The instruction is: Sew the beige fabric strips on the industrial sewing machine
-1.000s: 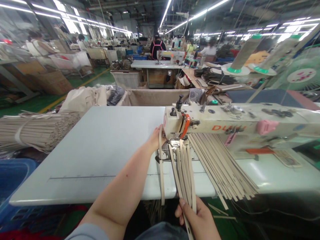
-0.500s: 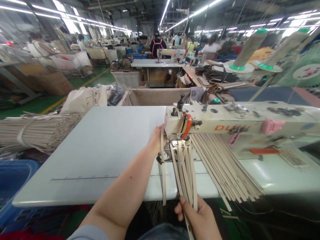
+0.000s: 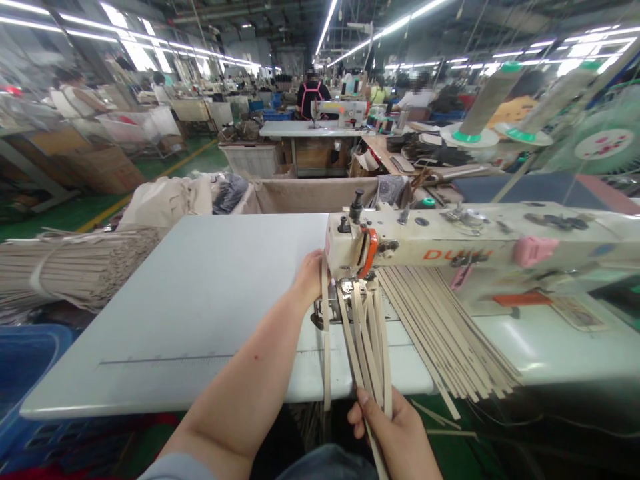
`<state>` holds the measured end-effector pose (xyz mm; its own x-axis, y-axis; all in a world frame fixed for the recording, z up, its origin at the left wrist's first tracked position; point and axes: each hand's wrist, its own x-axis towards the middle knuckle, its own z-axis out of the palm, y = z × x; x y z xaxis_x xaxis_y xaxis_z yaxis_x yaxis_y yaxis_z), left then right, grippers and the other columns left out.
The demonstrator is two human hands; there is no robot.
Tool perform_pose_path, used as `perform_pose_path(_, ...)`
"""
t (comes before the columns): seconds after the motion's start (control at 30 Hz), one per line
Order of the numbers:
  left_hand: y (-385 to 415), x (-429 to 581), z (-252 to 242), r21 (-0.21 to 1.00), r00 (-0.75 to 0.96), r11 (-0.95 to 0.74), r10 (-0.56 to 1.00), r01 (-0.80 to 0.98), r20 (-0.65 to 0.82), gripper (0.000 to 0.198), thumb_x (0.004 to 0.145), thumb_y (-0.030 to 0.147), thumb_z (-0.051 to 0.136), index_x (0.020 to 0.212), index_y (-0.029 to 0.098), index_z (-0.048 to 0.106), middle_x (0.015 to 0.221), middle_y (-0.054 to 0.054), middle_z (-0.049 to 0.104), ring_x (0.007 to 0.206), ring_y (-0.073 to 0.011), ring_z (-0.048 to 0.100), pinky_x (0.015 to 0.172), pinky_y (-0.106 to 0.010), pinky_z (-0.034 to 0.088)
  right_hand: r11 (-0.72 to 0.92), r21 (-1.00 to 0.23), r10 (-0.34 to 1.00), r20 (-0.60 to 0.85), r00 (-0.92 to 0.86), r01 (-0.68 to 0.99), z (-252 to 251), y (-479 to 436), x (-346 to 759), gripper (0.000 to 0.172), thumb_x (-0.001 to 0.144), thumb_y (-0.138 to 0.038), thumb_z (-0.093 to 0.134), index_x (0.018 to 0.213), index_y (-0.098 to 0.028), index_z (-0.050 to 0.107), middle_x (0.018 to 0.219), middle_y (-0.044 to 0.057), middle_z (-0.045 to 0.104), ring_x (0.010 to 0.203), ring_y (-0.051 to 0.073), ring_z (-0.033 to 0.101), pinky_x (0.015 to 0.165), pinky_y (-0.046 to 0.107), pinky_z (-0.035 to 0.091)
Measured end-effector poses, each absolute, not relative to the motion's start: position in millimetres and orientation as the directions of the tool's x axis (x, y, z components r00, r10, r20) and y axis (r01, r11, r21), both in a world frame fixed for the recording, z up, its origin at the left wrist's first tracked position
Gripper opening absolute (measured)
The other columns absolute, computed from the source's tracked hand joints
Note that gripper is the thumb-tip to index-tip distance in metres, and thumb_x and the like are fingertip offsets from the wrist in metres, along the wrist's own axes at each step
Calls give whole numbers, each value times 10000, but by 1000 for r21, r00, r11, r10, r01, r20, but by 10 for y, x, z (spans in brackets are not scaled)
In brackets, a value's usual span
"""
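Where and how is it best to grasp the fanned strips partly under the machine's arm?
Probably by their near ends, from the front, thumb above: some fanned strips overhang the table's edge, while the machine's arm hides their far ends.

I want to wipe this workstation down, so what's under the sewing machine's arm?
Fanned beige strips lie on the white table, partly under the sewing machine's arm; a smaller bunch runs to the right hand. The machine covers the fan's far end.
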<state>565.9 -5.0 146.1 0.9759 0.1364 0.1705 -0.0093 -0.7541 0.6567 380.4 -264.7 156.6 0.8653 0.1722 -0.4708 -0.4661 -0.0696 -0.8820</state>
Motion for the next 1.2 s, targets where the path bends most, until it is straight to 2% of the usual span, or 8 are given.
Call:
perform_pose_path(0.13,41,5558,1496,550,991,-835,48,-31,128,873,724,209,889,1555,171,624,1619,-166,588,1664,-475,348,1409,-637,251,-41,-878,155,-477,865,-477,1592,-2650,3777,677,690,-850,900,791,-192,776,555,22,721,526,174,592,561,294,451)
perform_pose_path(0.2,58,5513,1503,567,998,-822,-13,-49,67,1192,606,299,1010,1669,175,485,1699,-179,498,1676,-497,308,1409,-622,251,-21,-868,151,-494,856,-497,1619,-2658,3767,677,701,-853,891,763,-191,764,617,57,773,542,180,627,540,286,449)
perform_pose_path(0.27,53,5487,1504,576,999,-817,-27,-37,26,1330,535,355,1060,1700,197,438,1742,-179,448,1665,-505,326,1411,-607,248,-2,-851,153,-519,841,-525,1648,-2675,3762,669,738,-845,870,728,-185,762,654,83,802,543,177,645,535,282,466)
perform_pose_path(0.4,18,5479,1503,567,1000,-823,-10,-10,3,1333,530,401,1066,1700,243,448,1757,-144,443,1671,-503,322,1425,-599,219,88,-796,152,-583,798,-598,1688,-2739,3749,605,748,-750,926,721,-158,805,696,94,827,568,170,687,578,271,537)
perform_pose_path(0.6,6,5477,1531,549,999,-836,-32,-14,-23,1202,585,392,1046,1647,198,517,1744,-173,443,1691,-492,283,1431,-603,203,242,-668,177,-682,709,-703,1659,-2833,3669,640,546,-621,1091,901,-126,891,819,111,870,757,228,812,738,283,633)
perform_pose_path(0.9,2,5483,1566,540,997,-840,-68,-40,-31,1141,601,362,1029,1621,221,537,1718,-176,488,1680,-494,306,1411,-665,221,220,-671,236,-667,707,-708,1561,-2928,3594,632,607,-643,1057,922,-131,863,681,62,799,710,258,829,674,299,614)
perform_pose_path(1.07,40,5477,1473,564,999,-825,-45,-36,-1,1269,601,385,1041,1701,189,441,1787,-205,371,1708,-475,249,1422,-625,202,187,-693,232,-658,717,-696,1541,-2915,3585,626,633,-672,1041,909,-150,835,661,42,784,664,227,807,648,284,607)
perform_pose_path(1.2,46,5513,1418,560,995,-823,-91,-99,43,1177,610,417,1036,1651,222,522,1750,-182,444,1679,-464,329,1409,-658,215,146,-718,244,-640,728,-680,1562,-2882,3581,639,633,-727,1018,810,-158,788,683,55,802,677,212,804,641,266,604)
